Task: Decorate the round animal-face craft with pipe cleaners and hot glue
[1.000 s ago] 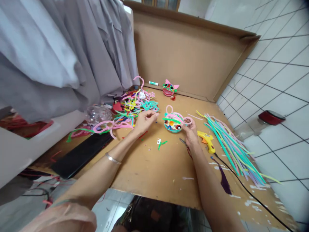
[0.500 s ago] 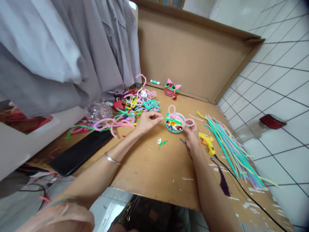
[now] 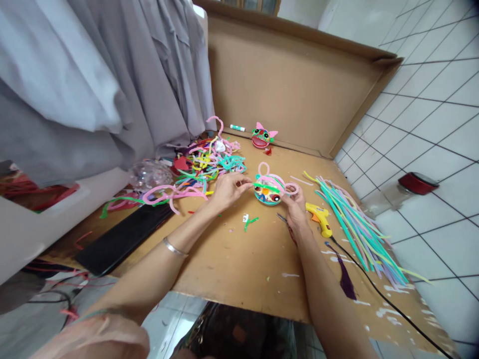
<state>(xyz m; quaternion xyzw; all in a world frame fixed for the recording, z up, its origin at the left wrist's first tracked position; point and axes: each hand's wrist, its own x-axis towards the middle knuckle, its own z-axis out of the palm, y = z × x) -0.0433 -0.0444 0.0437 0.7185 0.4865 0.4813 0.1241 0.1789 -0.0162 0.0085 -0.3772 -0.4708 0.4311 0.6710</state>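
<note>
A round craft animal face point(image 3: 265, 201) with pink looped ears and big eyes is in my right hand point(image 3: 295, 207), which grips its right side. Across its front runs a green pipe cleaner point(image 3: 267, 188). My left hand point(image 3: 230, 192) pinches the left end of that pipe cleaner between thumb and fingertips. Scissors point(image 3: 281, 218) poke out from beneath the right hand; whether its fingers hold them is hidden. Just below on the table lie a green pipe cleaner scrap point(image 3: 251, 222) and a small white piece point(image 3: 245, 218).
Right of the hands are a yellow glue gun point(image 3: 319, 218) with a cord, a bundle of pipe cleaners point(image 3: 355, 224) and a purple tassel point(image 3: 346, 279). A tangled pipe cleaner pile point(image 3: 209, 159) and black case point(image 3: 125, 237) sit left. Another craft face point(image 3: 262, 137) stands behind.
The whole scene has shifted slightly left in view. Both hands keep nearly the same pose, with the green pipe cleaner still held across the craft face.
</note>
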